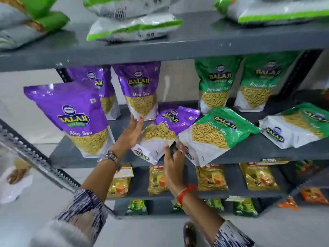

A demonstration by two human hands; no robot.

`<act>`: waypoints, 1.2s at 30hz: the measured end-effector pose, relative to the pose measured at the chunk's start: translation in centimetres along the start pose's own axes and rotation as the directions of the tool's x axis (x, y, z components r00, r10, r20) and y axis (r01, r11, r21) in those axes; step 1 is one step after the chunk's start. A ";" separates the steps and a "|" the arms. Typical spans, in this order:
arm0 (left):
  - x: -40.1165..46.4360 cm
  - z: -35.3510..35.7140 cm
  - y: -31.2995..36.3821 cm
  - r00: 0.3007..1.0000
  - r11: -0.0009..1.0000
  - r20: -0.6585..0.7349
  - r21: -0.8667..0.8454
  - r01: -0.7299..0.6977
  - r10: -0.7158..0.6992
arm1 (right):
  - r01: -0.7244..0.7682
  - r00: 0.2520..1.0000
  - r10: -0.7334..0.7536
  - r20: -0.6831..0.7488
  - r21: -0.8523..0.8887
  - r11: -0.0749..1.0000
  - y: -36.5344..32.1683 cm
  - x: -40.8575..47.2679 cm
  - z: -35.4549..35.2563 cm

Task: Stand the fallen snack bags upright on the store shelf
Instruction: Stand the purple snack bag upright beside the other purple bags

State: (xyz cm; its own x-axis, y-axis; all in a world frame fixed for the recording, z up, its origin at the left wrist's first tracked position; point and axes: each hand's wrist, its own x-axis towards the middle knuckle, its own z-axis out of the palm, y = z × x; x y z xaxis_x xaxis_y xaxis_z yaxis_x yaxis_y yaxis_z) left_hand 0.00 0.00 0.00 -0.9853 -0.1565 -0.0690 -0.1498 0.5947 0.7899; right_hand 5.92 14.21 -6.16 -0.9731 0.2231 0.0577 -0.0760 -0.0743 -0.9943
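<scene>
The fallen purple bag lies flat on the middle shelf, long axis slanting from its base at the front edge up-right to its top at the back, right between both hands. The left hand is spread flat on its left side and the right hand pinches its bottom corner, so either could tip it up. Count: three purple bags standing, one down; two green standing, two green down.
</scene>
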 end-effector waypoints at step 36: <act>-10.5 -1.3 -1.2 0.986 0.726 -0.008 -0.678 0.115 -0.164 | -0.190 0.982 0.181 0.061 0.396 0.898 -2.4 -1.6 -6.5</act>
State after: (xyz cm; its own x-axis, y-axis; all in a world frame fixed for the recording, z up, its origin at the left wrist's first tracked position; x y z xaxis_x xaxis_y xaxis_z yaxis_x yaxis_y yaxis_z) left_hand 10.64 -0.14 0.55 -0.9466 -0.2587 -0.1925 -0.1660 -0.1210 0.9787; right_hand 9.06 20.37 -4.50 -0.9822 0.1461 -0.1179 0.0307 -0.4943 -0.8687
